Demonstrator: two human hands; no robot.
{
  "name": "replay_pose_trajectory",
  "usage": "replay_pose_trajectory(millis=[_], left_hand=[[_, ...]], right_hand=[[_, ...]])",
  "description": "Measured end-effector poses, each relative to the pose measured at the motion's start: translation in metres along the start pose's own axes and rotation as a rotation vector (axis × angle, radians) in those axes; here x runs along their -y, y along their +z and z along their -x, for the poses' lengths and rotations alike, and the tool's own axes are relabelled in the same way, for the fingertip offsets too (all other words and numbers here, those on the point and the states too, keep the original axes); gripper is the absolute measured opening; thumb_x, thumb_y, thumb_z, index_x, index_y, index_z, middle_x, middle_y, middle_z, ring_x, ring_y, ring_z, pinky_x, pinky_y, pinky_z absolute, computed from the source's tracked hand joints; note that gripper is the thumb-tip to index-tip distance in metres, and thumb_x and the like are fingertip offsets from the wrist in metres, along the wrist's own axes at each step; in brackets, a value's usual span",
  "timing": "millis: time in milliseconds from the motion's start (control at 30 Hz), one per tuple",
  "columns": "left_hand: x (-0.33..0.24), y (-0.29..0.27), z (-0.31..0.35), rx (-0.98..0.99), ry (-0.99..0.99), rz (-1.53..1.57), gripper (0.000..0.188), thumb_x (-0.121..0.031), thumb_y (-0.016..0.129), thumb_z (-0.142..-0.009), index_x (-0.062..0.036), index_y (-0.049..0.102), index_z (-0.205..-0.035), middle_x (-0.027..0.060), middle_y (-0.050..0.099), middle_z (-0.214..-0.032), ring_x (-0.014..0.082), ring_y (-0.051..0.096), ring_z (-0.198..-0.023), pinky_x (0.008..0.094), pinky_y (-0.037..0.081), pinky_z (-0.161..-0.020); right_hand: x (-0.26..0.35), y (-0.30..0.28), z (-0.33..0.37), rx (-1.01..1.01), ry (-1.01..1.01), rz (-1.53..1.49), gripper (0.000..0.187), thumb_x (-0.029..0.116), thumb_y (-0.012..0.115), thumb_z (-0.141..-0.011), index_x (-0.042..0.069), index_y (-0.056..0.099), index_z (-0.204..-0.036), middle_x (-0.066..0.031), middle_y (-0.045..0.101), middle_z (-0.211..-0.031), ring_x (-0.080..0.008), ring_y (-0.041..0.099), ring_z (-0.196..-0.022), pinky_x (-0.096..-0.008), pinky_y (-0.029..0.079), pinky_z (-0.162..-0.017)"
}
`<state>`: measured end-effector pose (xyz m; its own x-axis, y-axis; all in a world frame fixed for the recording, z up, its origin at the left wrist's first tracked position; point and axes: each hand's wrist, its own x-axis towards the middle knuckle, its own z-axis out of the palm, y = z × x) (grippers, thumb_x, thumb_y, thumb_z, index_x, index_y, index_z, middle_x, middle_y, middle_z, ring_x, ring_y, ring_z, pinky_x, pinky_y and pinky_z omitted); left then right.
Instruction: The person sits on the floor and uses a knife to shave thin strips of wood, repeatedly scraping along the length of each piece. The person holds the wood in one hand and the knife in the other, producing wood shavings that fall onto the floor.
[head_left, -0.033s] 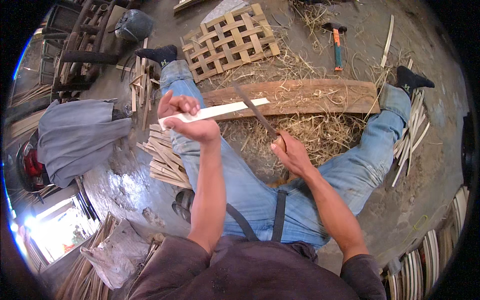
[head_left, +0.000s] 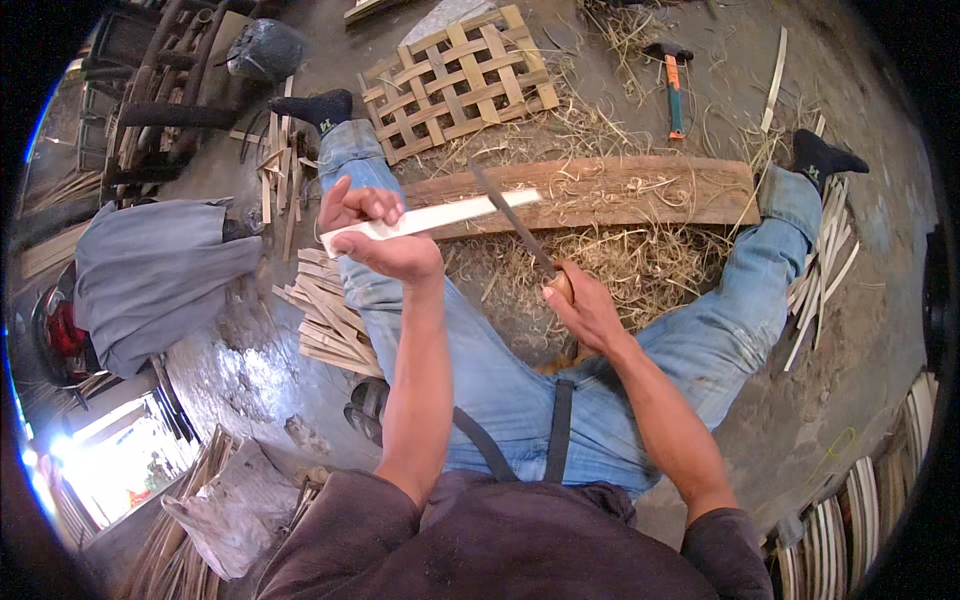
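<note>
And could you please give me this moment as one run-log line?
left hand: holding pale strip | right hand: gripping knife | knife: crosses strip in view | wooden board: shavings on and around

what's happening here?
Someone holds a pale strip in the left hand and a knife in the right hand. The blade crosses the strip near its far end; contact is unclear. Curly shavings litter the plank and floor. Beyond lie a woven panel and a hammer.
</note>
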<state>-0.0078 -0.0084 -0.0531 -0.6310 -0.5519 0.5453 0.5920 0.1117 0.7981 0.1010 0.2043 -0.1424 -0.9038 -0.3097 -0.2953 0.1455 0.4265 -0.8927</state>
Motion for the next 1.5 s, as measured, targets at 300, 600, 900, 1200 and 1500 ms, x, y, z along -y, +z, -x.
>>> replay_pose_trajectory(millis=[300, 600, 900, 1200, 1500], left_hand=[[-0.004, 0.009, -0.002, 0.199, -0.161, -0.101, 0.069, -0.065, 0.041, -0.092, -0.0039, 0.051, -0.122, -0.0012, 0.040, -0.073, 0.0080, 0.039, -0.066, 0.0262, 0.038, -0.063], [-0.008, 0.004, -0.005, 0.190, -0.169, 0.257, 0.077, -0.080, 0.030, -0.086, -0.0056, 0.046, -0.075, -0.0022, 0.029, -0.060, 0.0085, 0.024, -0.054, 0.0263, 0.019, -0.051], [-0.011, 0.021, 0.010, 0.138, -0.114, 0.278, 0.074, -0.079, 0.030, -0.086, -0.0076, 0.038, -0.068, -0.0016, 0.026, -0.054, 0.0095, 0.019, -0.049, 0.0277, 0.015, -0.048], [-0.017, 0.018, 0.013, 0.243, -0.120, 0.220, 0.073, -0.082, 0.032, -0.082, -0.0106, 0.034, -0.068, -0.0035, 0.025, -0.054, 0.0083, 0.017, -0.048, 0.0278, 0.015, -0.050], [-0.015, 0.027, 0.016, 0.264, -0.146, 0.317, 0.072, -0.083, 0.033, -0.082, -0.0119, 0.034, -0.069, -0.0030, 0.027, -0.055, 0.0086, 0.018, -0.049, 0.0278, 0.017, -0.052]], right_hand=[[0.021, -0.013, -0.007, 0.014, 0.110, 0.036, 0.058, 0.032, 0.069, -0.080, 0.000, 0.048, -0.123, -0.0230, 0.065, -0.089, -0.0427, 0.064, -0.084, -0.0470, 0.050, -0.075], [0.006, 0.006, -0.010, 0.000, 0.112, 0.082, 0.055, 0.028, 0.070, -0.081, -0.001, 0.048, -0.123, -0.0201, 0.063, -0.080, -0.0401, 0.063, -0.079, -0.0421, 0.050, -0.070], [0.094, 0.000, -0.017, 0.081, 0.018, -0.237, 0.037, 0.016, 0.070, -0.081, 0.001, 0.053, -0.110, -0.0233, 0.061, -0.071, -0.0420, 0.063, -0.068, -0.0442, 0.051, -0.062], [0.057, -0.005, -0.036, 0.174, 0.147, -0.160, 0.031, 0.017, 0.065, -0.083, -0.004, 0.054, -0.104, -0.0264, 0.062, -0.073, -0.0428, 0.065, -0.070, -0.0457, 0.052, -0.063], [0.031, -0.011, -0.053, 0.122, 0.213, -0.077, 0.035, 0.017, 0.063, -0.081, -0.006, 0.055, -0.106, -0.0274, 0.063, -0.075, -0.0419, 0.065, -0.072, -0.0462, 0.052, -0.068]])
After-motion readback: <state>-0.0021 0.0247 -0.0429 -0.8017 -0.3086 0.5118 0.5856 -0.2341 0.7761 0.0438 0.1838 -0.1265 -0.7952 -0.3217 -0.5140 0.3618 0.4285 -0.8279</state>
